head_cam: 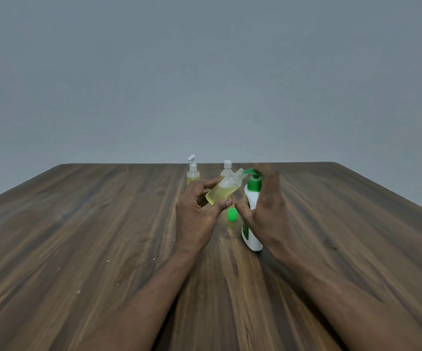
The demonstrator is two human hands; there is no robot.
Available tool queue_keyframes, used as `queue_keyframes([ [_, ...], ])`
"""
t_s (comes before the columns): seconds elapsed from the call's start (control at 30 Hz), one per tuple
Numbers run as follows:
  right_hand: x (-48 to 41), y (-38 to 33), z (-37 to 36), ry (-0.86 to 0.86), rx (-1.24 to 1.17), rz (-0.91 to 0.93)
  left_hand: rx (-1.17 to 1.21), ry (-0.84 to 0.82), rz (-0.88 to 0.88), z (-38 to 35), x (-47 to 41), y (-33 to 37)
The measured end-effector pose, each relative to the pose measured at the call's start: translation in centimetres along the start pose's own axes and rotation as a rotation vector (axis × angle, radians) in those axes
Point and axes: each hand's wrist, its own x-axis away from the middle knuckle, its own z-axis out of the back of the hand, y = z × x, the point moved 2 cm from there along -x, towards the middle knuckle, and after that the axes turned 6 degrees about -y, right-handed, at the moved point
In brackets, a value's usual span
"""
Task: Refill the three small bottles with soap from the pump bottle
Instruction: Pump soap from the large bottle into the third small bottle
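My left hand (196,214) holds a small clear bottle (224,190) of yellow soap, uncapped and tilted, its open neck up against the green nozzle of the pump bottle (251,211). The white pump bottle stands upright on the table. My right hand (265,198) lies over its green pump head, fingers on top and thumb beside the body. A loose green cap (232,215) sits on the table between my hands. Behind stand a small bottle with a white pump (193,171) and a small bottle with a white cap (226,168), partly hidden.
The wooden table (91,236) stretches wide to both sides, with its far edge just behind the bottles. A few pale crumbs lie on the wood at the near left. A plain grey wall fills the background.
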Motion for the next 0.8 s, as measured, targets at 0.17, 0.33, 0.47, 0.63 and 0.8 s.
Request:
queue_keyframes([
  [0.17, 0.05, -0.09, 0.00, 0.001, -0.015, -0.020, -0.009, 0.005, -0.018, 0.12, -0.01, -0.02],
  [0.33, 0.01, -0.10, -0.04, -0.029, -0.032, -0.024, -0.016, 0.000, -0.017, -0.07, -0.01, 0.15],
  [0.47, -0.09, -0.18, -0.01, -0.037, -0.019, -0.023, -0.018, 0.005, -0.024, 0.07, 0.01, 0.25],
  [0.63, -0.03, -0.26, 0.03, -0.022, -0.023, -0.015, -0.012, 0.015, -0.020, 0.08, 0.04, 0.16],
  [0.8, 0.07, 0.13, -0.11, -0.005, -0.008, -0.016, -0.011, 0.010, -0.014, 0.14, -0.07, -0.11],
])
